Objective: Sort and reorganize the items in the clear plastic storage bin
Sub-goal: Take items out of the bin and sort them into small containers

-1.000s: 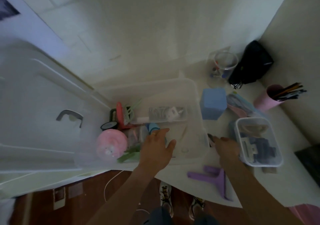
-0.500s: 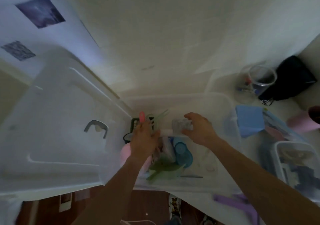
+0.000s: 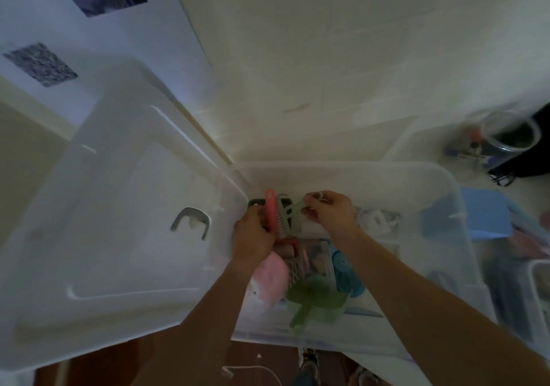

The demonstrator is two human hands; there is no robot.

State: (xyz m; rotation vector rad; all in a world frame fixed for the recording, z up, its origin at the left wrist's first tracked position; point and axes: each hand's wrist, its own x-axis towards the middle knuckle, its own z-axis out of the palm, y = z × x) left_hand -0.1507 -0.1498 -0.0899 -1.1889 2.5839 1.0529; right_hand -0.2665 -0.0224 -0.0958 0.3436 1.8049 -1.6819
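Observation:
The clear plastic storage bin (image 3: 452, 183) stands open in front of me, its lid (image 3: 119, 222) leaning to the left. Both hands are inside at the bin's far left corner. My left hand (image 3: 253, 237) grips a bunch of combs, a red comb (image 3: 271, 213) upright among them. My right hand (image 3: 330, 213) pinches the tip of a pale green comb (image 3: 293, 211) from that bunch. Below the hands lie a pink round item (image 3: 269, 278), a green plastic piece (image 3: 312, 302), a teal round item (image 3: 345, 269) and a white charger (image 3: 376, 220).
To the right of the bin sit a blue box (image 3: 473, 219), a clear jar (image 3: 506, 135) with small things, a black bag (image 3: 535, 159) and part of a small clear container (image 3: 540, 284). Brown floor (image 3: 104, 367) shows below the table edge.
The view has swung left and closer to the bin. My right hand came from the table into the bin and over to the combs; my left hand moved up and took hold of the comb bunch.

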